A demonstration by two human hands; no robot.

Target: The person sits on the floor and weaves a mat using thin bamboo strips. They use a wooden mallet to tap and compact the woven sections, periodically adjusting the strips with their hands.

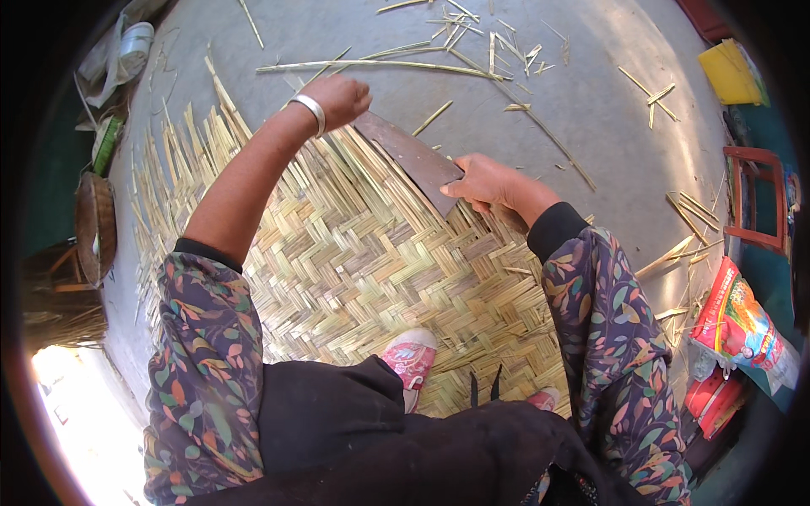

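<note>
Blade (409, 160), flat and dark, lies on a slant at the top edge of the woven mat (337, 278), between the 2 hands. Its long side runs from the upper left down to the lower right. The right hand (494, 181) is the nearer 1: it holds the blade by its lower right end, with the fingers closed around it. From the right hand, the blade points up and to the left, to the left hand (340, 99). That hand is curled up small, just beyond the blade's upper left end. I cannot tell if it holds anything, since its fingers are turned away.

Loose strip ends (363, 160) stick out of the mat just below the blade. They slant much the same way as the blade, so the 2 lie almost side by side. More strip ends fan out on the left.

The mat is on the grey floor (624, 160), with a zigzag weave. A pink shoe (411, 358) rests on it, and a bit of a 2nd shoe (544, 398) shows to the right. A long thin stalk (380, 64) lies past the hands. A round basket (95, 228) is far to the left, and a bright bag (738, 320) is far to the right.
</note>
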